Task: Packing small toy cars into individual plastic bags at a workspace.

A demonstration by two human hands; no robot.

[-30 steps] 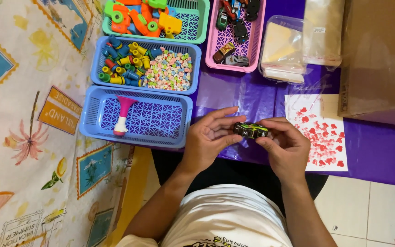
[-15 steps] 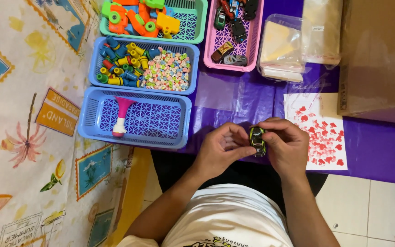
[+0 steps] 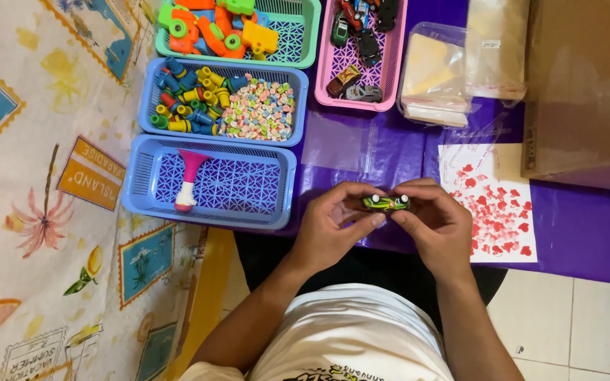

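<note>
Your left hand (image 3: pixel 333 226) and right hand (image 3: pixel 435 226) meet over the near edge of the purple table cover (image 3: pixel 587 233), both pinching the small green toy car (image 3: pixel 385 203) by its ends, fingertips curled around it. Half a second ago the car stood on end between your fingers; now it lies level, wheels turned up toward you, much as it lay a second ago. So you have been turning it over in your grip rather than setting it down, and both hands remain closed on it.

The car looks like hard, glossy plastic or metal with pale round wheels. Just left of your left hand, at the cover's near left corner, the perforated blue plastic basket (image 3: pixel 210 183) holds only a pink-and-white funnel-shaped piece (image 3: pixel 188 180). Behind it, a second blue basket (image 3: pixel 224 102) carries stubby coloured pegs and a heap of pastel beads. At the far edge sit a green basket (image 3: pixel 298 42) of chunky orange and green toys and a pink basket (image 3: pixel 360 67) of more small cars. Right of your right hand lies a flat white sheet with red hearts (image 3: pixel 488 204), under crinkly clear bags (image 3: pixel 435 77).
</note>
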